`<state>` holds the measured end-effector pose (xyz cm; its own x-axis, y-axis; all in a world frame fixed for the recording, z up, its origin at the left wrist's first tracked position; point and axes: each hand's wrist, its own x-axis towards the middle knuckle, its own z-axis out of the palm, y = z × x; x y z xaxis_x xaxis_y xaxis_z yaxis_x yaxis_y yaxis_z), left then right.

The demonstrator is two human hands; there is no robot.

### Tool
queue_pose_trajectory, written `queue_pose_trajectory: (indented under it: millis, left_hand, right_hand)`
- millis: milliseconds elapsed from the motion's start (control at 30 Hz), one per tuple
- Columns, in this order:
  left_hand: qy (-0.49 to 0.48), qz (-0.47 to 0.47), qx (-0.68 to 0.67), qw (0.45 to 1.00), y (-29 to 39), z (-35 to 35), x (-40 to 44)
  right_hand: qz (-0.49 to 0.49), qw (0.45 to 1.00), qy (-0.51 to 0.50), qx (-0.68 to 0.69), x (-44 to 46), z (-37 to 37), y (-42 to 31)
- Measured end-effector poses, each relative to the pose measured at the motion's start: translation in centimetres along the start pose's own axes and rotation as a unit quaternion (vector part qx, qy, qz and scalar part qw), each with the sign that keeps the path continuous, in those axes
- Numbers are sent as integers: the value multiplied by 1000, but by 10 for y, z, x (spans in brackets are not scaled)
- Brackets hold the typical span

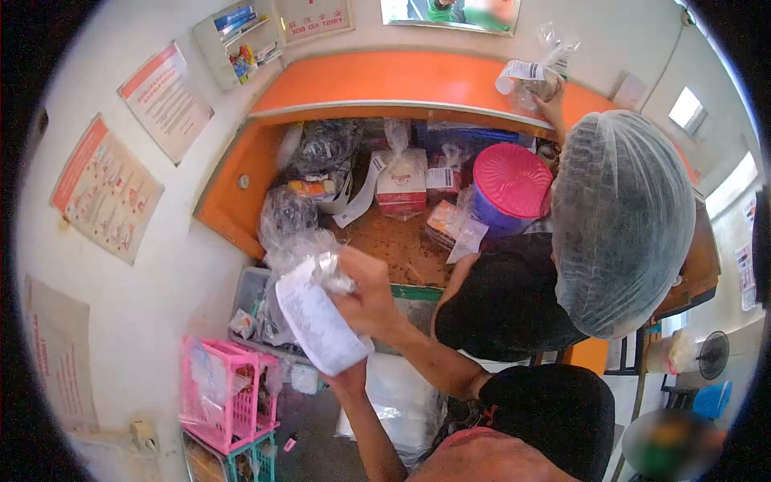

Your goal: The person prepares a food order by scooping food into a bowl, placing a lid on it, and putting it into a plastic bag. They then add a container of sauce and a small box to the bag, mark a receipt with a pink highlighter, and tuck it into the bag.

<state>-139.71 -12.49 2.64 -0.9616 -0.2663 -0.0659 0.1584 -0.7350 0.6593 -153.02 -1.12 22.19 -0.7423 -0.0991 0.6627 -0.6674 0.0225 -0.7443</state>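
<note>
In front of me, my right hand (368,291) is closed around the gathered neck of a clear plastic bag (331,277). A long white printed receipt (312,315) hangs at the bag's neck and covers much of the bag. My left hand (351,376) is at the receipt's lower end, its fingers hidden behind the paper. On the right, a co-worker in a hairnet (625,225) and dark top leans over the counter. One of that person's hands (551,100) touches a clear bag with a receipt (526,74) on the orange upper counter.
The orange-framed shelf (414,249) holds a red and white box (401,183) in plastic, more bagged items and a blue tub with a pink lid (512,181). A pink basket (229,394) stands lower left. Clear plastic bags (393,402) lie below my arms.
</note>
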Motion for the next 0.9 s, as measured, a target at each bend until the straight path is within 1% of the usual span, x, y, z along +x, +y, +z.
queue_pose_trajectory:
  millis: [33,67,100,133,167,233,267,300,333,400,467,500,567,600,633,667,733,767,900]
  left_hand:
    - [-22,-46,-217,975,4,-1,6]
    - [28,-87,-278,956,-1,2,9]
    - [32,-101,-281,954,-5,5,7]
    - [35,-117,-285,951,-11,2,-2]
    - [40,-133,-287,948,-18,-1,-15]
    - [99,-137,-222,960,-38,-14,-50]
    - [102,-144,-186,967,-47,-25,-73]
    - [106,-151,-151,971,-56,-36,-96]
    - [143,-164,-136,966,-62,-42,-119]
    - [205,-191,-123,952,-71,-53,-161]
    - [250,-218,-123,935,-75,-67,-199]
    - [261,-222,-136,930,-77,-83,-220]
    - [272,-232,-164,920,-90,-123,-251]
    - [197,-214,-149,945,-94,-141,-267]
    - [180,-215,-133,951,-95,-148,-272]
    - [181,-221,-120,951,-96,-151,-267]
    - [228,-256,-78,936,-98,-148,-243]
    - [239,-269,-60,931,-99,-149,-230]
    - [234,-296,-2,926,-100,-143,-180]
  right_hand:
    - [0,1000,16,-4,11,2,4]
    - [-2,999,34,-9,22,3,8]
    - [-6,998,53,-15,33,4,14]
    - [-9,995,83,-49,41,8,27]
    - [-17,990,126,-58,55,11,39]
    - [-19,979,195,-59,89,11,67]
    - [-29,970,218,-104,108,5,77]
    - [-45,968,223,-108,128,0,92]
    - [-71,964,228,-116,146,-7,100]
    - [-55,970,180,-153,172,-23,108]
    - [-8,963,173,-206,188,-36,120]
    - [15,957,170,-234,192,-43,127]
    - [37,940,205,-272,195,-53,147]
    - [46,931,228,-280,190,-57,155]
    - [53,922,252,-289,186,-62,166]
    - [81,915,260,-297,180,-64,186]
    - [149,913,271,-267,160,-60,209]
    - [180,906,253,-287,149,-60,221]
    - [208,899,246,-296,127,-63,234]
